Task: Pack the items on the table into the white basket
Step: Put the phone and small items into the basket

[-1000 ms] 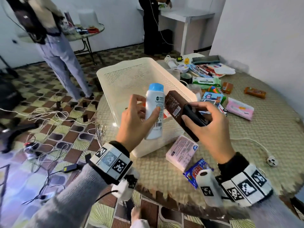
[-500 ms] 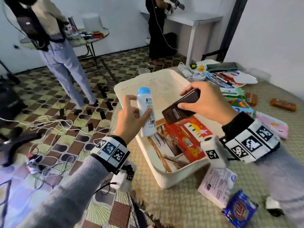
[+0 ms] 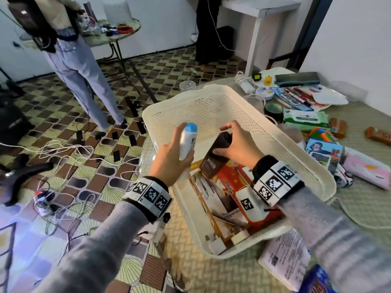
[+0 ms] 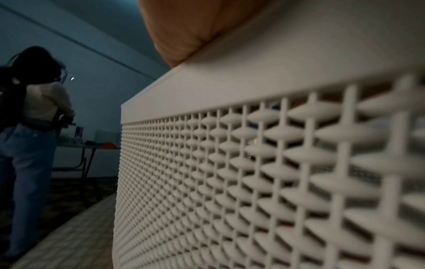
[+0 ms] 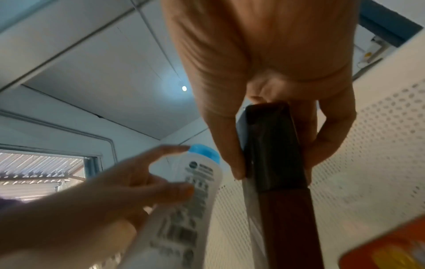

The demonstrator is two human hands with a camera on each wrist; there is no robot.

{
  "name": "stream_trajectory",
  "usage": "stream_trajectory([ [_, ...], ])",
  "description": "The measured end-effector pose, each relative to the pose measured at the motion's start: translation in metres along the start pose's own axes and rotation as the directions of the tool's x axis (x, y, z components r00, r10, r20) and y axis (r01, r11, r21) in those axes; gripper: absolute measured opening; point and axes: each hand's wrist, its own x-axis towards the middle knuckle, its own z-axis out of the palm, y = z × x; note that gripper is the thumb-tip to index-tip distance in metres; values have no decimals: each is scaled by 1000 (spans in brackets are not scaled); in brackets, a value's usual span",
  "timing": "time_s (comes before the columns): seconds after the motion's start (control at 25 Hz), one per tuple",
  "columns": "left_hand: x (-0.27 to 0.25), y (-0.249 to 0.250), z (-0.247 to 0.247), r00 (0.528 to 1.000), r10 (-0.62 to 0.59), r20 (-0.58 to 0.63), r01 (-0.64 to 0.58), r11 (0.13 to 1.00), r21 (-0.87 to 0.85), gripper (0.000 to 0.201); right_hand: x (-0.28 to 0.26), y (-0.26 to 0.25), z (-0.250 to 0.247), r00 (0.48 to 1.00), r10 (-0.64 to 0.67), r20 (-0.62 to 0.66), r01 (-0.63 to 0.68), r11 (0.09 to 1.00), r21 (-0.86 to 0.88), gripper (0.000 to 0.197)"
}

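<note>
No brand name or word legible anywhere. White bottle (image 5: 184,205) with blue cap: round dark logo, small print and barcode, blurred. Dark brown bottle (image 3: 213,157): pale label block, unreadable. Wrist bands (image 3: 151,194): black-and-white square code markers. Far packets' print too small.

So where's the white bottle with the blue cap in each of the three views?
Head: centre-left, the white bottle with the blue cap is held by the left hand over the basket's left rim.
Left wrist: not in it; the basket's mesh wall fills the picture.
Right wrist: lower middle, beside the brown bottle that the right hand holds.
Shared landmark: the white basket, seen in all three.
</note>
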Motion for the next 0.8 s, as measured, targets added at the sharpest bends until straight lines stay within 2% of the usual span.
stream_trajectory([
  [0.12,-1,-3,0,998,-68,-1,68,997,-25,71,4,8,13,999,-12,45,13,1000,-4,58],
  [0.32,0,-3,2,996,-83,-23,83,996,14,77,-3,12,17,994,-99,56,103,992,-74,53],
  [0.48,2,-1,-1,994,-98,57,96,995,33,71,-7,15,17,992,-103,66,109,989,-99,52],
  [0.64,31,2,-24,968,-64,244,77,996,-45,68,-3,19,13,998,-34,50,37,997,-61,51],
  [0.72,58,3,-39,939,31,341,-33,999,0,71,1,22,10,1000,23,-4,-23,1000,-14,51],
  [0.8,87,6,-50,870,174,462,-238,968,82,72,3,24,5,992,95,-87,-88,992,86,52],
])
